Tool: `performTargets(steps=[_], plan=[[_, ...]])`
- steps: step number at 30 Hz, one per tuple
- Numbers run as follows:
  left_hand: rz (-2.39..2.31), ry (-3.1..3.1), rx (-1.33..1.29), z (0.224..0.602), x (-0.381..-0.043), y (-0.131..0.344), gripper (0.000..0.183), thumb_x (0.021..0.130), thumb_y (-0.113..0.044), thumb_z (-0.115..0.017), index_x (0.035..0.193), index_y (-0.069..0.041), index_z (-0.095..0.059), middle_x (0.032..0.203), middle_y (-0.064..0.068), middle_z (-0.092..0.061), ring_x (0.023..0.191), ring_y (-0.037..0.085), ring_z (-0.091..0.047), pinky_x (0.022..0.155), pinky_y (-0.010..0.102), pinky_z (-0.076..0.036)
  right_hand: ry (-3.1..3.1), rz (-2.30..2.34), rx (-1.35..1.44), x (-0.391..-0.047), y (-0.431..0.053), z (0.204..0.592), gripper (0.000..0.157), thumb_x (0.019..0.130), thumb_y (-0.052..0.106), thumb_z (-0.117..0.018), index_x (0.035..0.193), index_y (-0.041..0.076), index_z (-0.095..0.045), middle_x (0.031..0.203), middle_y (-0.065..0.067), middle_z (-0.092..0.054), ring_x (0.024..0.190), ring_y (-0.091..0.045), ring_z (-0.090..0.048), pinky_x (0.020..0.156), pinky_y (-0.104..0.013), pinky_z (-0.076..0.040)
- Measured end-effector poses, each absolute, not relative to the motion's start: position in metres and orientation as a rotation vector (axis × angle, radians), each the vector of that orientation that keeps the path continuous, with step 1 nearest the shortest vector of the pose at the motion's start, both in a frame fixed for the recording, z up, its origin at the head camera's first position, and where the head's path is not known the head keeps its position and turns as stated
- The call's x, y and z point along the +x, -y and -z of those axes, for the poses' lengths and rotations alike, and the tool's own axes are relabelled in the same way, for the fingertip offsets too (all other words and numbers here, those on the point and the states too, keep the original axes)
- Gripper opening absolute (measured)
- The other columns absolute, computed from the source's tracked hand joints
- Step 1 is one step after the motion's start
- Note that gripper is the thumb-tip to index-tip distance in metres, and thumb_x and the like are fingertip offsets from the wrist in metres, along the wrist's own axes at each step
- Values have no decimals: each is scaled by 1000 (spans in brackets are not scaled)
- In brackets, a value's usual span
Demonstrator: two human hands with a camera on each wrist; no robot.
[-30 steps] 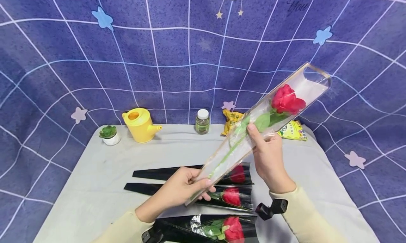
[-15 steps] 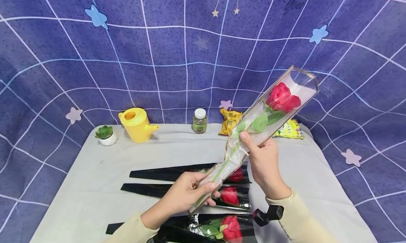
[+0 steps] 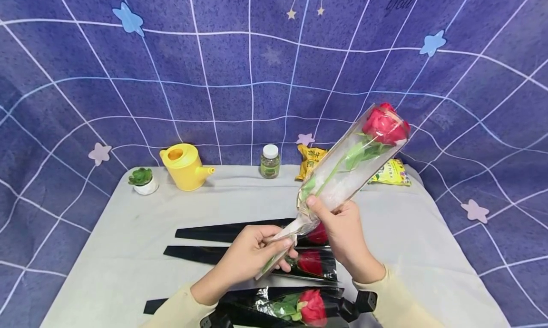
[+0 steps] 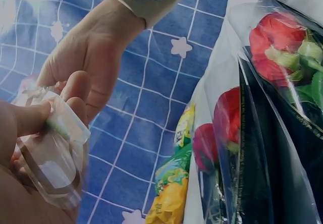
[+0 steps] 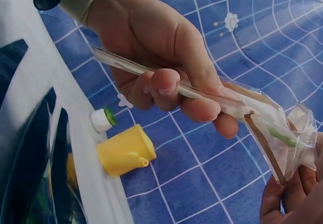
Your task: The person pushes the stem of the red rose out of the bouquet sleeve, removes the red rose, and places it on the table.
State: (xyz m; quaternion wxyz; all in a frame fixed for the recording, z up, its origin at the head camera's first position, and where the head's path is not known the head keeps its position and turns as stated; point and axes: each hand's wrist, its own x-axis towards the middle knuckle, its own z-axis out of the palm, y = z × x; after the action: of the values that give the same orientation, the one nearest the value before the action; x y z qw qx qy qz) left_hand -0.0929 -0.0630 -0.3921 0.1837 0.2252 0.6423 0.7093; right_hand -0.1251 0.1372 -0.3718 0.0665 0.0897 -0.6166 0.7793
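Observation:
A red rose (image 3: 385, 124) stands in a clear and white wrapping sleeve (image 3: 342, 180), slanting up to the right above the table. My left hand (image 3: 252, 252) pinches the narrow lower end of the sleeve between thumb and fingers. Higher up, my right hand (image 3: 344, 235) grips the sleeve with its thumb across the front. Between the hands the sleeve is creased and bent, as the right wrist view also shows in the crumpled film (image 5: 282, 128). The blossom now reaches the sleeve's upper edge. Beneath the hands lie several black-wrapped red roses (image 3: 311, 308), partly hidden.
At the back of the white-covered table (image 3: 115, 242) stand a small potted succulent (image 3: 143, 180), a yellow watering can (image 3: 186, 167) and a white-capped jar (image 3: 270, 161). A yellow packet (image 3: 309, 160) and another yellow packet (image 3: 392, 172) lie behind the sleeve. A blue grid cloth (image 3: 214, 81) hangs behind.
My right hand has slid down and left toward my left hand. The sleeve has buckled between them, and the rose has come up to its top edge.

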Motion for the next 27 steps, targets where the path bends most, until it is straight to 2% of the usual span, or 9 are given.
performTargets(steps=[5, 10, 14, 17, 22, 24, 26, 27], plan=[[-1970, -1883, 685, 382, -92, 68, 17, 95, -14, -56, 102, -3, -67, 89, 12, -70, 69, 34, -67, 56, 39, -54, 1904, -2305, 272, -131, -145, 371, 32, 86, 10, -69, 116, 2, -60, 109, -15, -63, 98, -24, -60, 84, -36, -48], [-1848, -1994, 622, 382, -92, 78, 21, 94, -18, -58, 105, -3, -68, 88, 2, -71, 75, 28, -68, 60, 34, -54, 1685, -2423, 287, -145, -165, 359, 40, 87, -1, -63, 125, 2, -50, 118, -16, -57, 105, -27, -57, 90, -39, -45], [-1828, -2007, 595, 396, -93, 83, 24, 92, -24, -62, 104, -6, -69, 88, 4, -71, 76, 24, -68, 66, 34, -54, 1561, -2541, 273, -155, -177, 347, 39, 88, -3, -61, 124, 0, -50, 116, -14, -58, 103, -25, -58, 89, -38, -46], [-1788, -2066, 624, 402, -95, 84, 22, 90, -28, -64, 103, -12, -70, 86, 3, -71, 77, 19, -68, 67, 31, -54, 1583, -2546, 258, -155, -175, 345, 35, 88, -1, -63, 121, -2, -53, 114, -14, -60, 101, -25, -60, 87, -37, -47], [-1709, -2159, 652, 395, -99, 82, 38, 89, -28, -66, 124, -16, -60, 98, -3, -68, 86, 14, -65, 68, 29, -53, 1745, -2385, 287, -151, -165, 343, 35, 85, 1, -67, 118, 0, -57, 111, -16, -61, 99, -26, -61, 84, -38, -49], [-1722, -2162, 659, 391, -102, 78, 40, 89, -30, -66, 126, -16, -58, 98, -3, -68, 84, 13, -65, 66, 31, -53, 1826, -2326, 334, -150, -161, 341, 37, 83, 1, -70, 117, 1, -57, 109, -16, -62, 98, -27, -61, 82, -39, -49], [-1709, -2217, 680, 387, -105, 73, 26, 89, -34, -65, 105, -13, -66, 77, -6, -64, 66, 7, -60, 56, 26, -50, 1887, -2293, 380, -148, -158, 339, 37, 83, 3, -71, 117, 1, -57, 108, -17, -62, 96, -27, -62, 81, -39, -50], [-1695, -2251, 687, 386, -105, 71, 24, 89, -36, -64, 92, -12, -65, 66, -7, -57, 56, 5, -52, 51, 23, -46, 1908, -2290, 381, -148, -157, 338, 36, 83, 4, -71, 116, 2, -57, 107, -16, -62, 94, -27, -62, 80, -39, -51]])
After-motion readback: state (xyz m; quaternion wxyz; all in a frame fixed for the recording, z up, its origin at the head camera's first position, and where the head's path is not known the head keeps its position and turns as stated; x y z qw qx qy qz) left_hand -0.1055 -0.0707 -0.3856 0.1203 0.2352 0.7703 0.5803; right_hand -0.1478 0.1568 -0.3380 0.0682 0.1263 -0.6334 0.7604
